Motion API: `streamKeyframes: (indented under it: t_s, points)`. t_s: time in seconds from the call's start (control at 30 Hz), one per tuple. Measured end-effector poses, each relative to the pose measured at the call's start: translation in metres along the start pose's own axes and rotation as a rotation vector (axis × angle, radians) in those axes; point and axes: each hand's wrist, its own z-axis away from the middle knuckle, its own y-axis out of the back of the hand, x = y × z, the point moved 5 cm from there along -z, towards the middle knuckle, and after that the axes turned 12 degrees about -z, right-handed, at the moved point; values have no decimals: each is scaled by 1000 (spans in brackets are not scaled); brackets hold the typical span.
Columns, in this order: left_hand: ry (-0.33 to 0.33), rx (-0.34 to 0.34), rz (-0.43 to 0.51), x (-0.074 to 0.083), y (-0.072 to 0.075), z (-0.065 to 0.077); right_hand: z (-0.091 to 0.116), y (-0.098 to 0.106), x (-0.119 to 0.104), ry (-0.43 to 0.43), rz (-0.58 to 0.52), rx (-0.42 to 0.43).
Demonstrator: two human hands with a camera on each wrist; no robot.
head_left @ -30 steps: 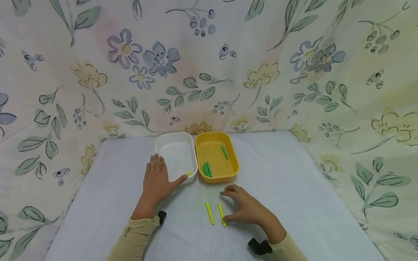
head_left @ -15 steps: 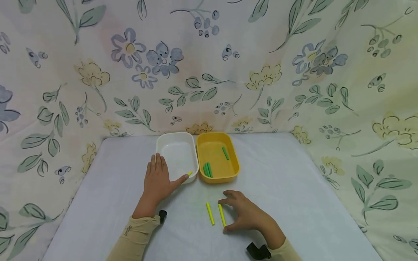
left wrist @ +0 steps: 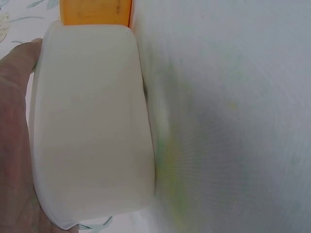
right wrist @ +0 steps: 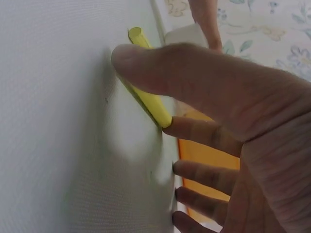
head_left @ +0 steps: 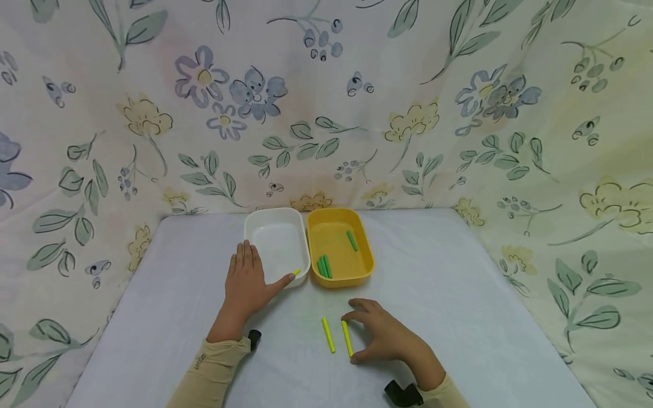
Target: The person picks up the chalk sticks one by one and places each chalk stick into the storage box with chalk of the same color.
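My left hand [head_left: 246, 283] rests on the white container [head_left: 278, 218], straight fingers along its left rim and thumb stretched to the near rim. In the left wrist view the container's outer wall [left wrist: 92, 121] fills the space beside the hand. Just past the thumb tip shows a bit of a yellow stick [head_left: 297, 271] inside. On the white cloth, my right hand [head_left: 390, 334] pinches a yellow stick [head_left: 347, 339] lengthwise, index fingertip at its far end and thumb at its near end. A second yellow stick [head_left: 329, 335] lies just left of it.
A yellow container [head_left: 352, 272] stands against the white one's right side. Several green sticks [head_left: 327, 266] lie in it, with one green stick [head_left: 352, 240] apart toward the back right. A flowered curtain [head_left: 326, 102] hangs behind the table [head_left: 433, 255].
My right hand has shifted slightly nearer, and its index finger and thumb have come to the two ends of the right-hand yellow stick. The left hand keeps its place on the white container.
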Motion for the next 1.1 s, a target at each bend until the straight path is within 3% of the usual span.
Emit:
streamKeyframes:
  t_s: [0.73,1.1]
  points:
    - [4,-4,13,-2,-4,-1,2,5,-6,34,-74,18]
    - [-1,-2,26,-5,-7,-2,3,12,-15,124,-113,166]
